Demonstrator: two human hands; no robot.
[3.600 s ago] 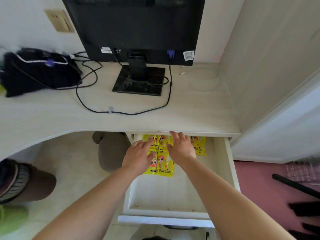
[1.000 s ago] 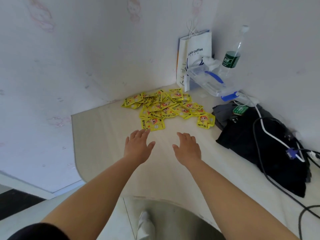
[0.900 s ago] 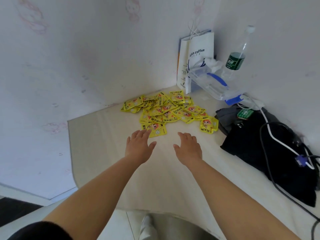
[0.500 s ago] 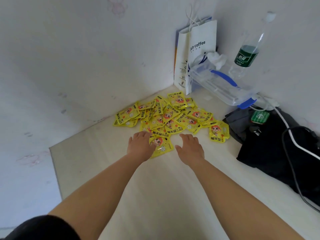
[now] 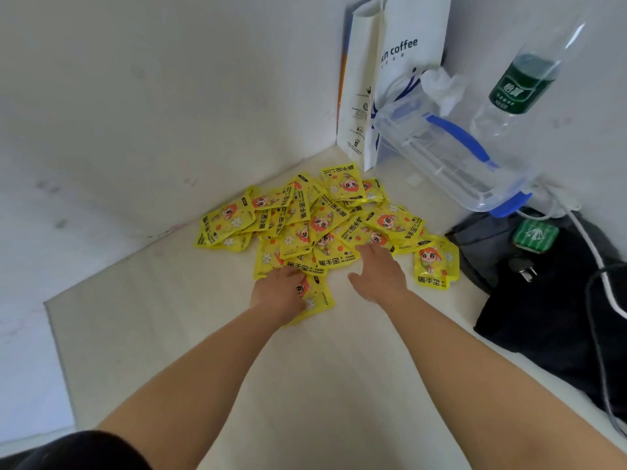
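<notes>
Desktop [image 5: 305, 385] between white walls [image 5: 152, 96] carries yellow packets [image 5: 307, 228], with left hand [image 5: 278, 295] and right hand [image 5: 378, 278] grips apart.

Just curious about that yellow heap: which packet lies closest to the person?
The packet partly under the left hand, sticking out from the heap at its front edge.

Yellow hand warmer packets [image 5: 315, 222] lie in a loose, overlapping heap on the pale counter [image 5: 190, 320], close to the corner where two walls meet. Each is a flat, glossy sachet printed with a red-haired cartoon figure, white flowers and black lettering, and they face up at all angles. The nearest packet [image 5: 319, 300] lies partly under the left hand [image 5: 280, 293]. One packet [image 5: 436, 262] lies at the heap's right edge.
</notes>
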